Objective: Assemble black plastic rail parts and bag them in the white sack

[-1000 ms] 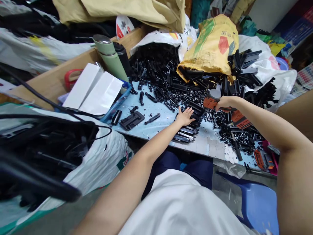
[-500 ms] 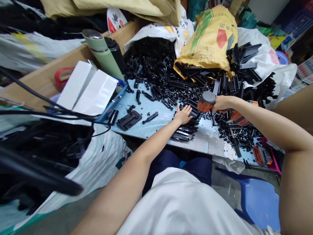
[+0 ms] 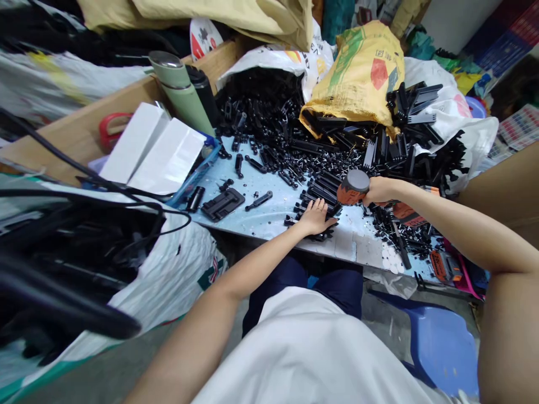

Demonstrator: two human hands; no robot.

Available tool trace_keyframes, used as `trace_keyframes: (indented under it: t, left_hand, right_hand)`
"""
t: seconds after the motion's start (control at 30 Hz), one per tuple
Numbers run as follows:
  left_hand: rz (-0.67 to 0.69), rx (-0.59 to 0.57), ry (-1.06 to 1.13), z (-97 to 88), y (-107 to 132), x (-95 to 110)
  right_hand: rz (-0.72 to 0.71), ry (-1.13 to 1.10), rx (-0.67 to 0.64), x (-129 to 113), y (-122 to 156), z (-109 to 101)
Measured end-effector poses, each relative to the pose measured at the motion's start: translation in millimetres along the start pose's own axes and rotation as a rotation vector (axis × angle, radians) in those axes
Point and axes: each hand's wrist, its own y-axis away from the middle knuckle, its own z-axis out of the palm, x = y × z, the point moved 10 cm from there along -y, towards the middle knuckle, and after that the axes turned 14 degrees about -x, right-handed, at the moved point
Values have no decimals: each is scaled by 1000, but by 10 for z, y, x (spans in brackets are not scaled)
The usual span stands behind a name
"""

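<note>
My left hand (image 3: 315, 217) lies flat, fingers stretched, on a row of long black plastic parts (image 3: 325, 185) laid side by side near the table's front edge. My right hand (image 3: 376, 191) is wrapped round the grip of an orange and grey cordless drill (image 3: 352, 187), held just right of that row. The drill's tip and whatever lies under it are hidden. Beyond the row spreads a heap of small screws (image 3: 332, 161). Left of my left hand are a loose black arm piece (image 3: 259, 200) and a flat black bracket (image 3: 223, 204).
A yellow woven sack (image 3: 357, 78) spills black parts at the back. A green flask (image 3: 181, 90) and a blue basket (image 3: 196, 179) with white boxes stand left. A spare battery (image 3: 444, 266) lies front right, above a blue plastic stool (image 3: 446, 348). Black cables (image 3: 126, 193) cross the left side.
My left hand has slid toward me along the row of black parts, uncovering more of its far end. The drill in my right hand has come slightly nearer too.
</note>
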Motion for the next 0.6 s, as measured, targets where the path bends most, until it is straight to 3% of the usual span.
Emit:
trace_keyframes:
  t: [0.17, 0.33, 0.43, 0.6]
  left_hand:
    - [12, 62, -30, 12, 60, -1]
    - [77, 65, -100, 169, 264, 67]
    - [50, 87, -147, 261, 400, 81]
    - [46, 155, -146, 258, 465, 110]
  right_hand:
    - [10, 21, -32, -64, -54, 59]
    - [-2, 166, 51, -183, 144, 31]
    - [-18, 155, 20, -230, 228, 125]
    - [-19, 95, -59, -246, 149, 309]
